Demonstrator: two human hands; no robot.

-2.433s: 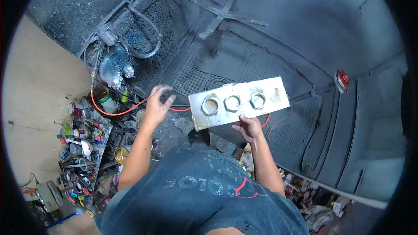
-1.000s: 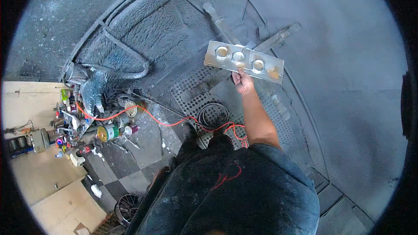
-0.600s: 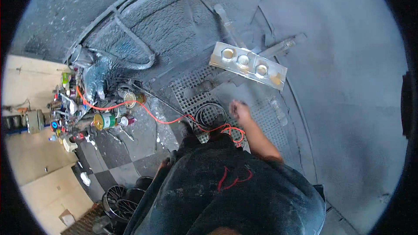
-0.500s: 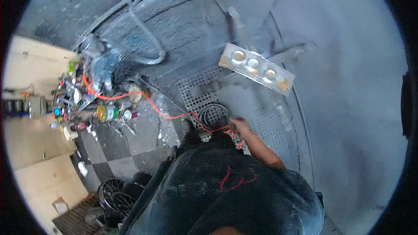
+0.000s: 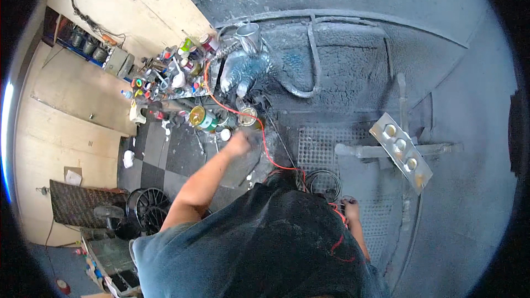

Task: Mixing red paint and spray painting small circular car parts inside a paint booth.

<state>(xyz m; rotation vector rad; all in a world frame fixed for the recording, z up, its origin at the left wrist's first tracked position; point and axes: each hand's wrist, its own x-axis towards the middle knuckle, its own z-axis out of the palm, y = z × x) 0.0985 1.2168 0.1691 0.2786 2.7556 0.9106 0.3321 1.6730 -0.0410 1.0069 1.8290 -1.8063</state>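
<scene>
My left hand (image 5: pixel 238 144) is stretched forward on the left, blurred by motion, close below an open round tin (image 5: pixel 248 116). Its fingers are too smeared to read, and any contact with the tin cannot be made out. Low on the right, my right hand (image 5: pixel 350 209) is curled closed beside the orange hose (image 5: pixel 266 142). Something small and dark shows at its fingers, its kind unclear. That hose runs from the cluttered bench, past the tin, down to my body. A coiled black hose (image 5: pixel 324 184) lies on the perforated floor mat near my right hand.
A green-and-white can (image 5: pixel 203 118) lies near the crowded bench (image 5: pixel 175 100). To the right hangs or stands a pale panel (image 5: pixel 401 153) with three round recesses. Black wheels (image 5: pixel 152 209) are stacked at left. Ahead is a grey, paint-crusted wall (image 5: pixel 353 60).
My view has swung left, so the bench and panel appear farther right. My left arm has come into view, reaching toward the tin. My right hand stays low near the orange hose.
</scene>
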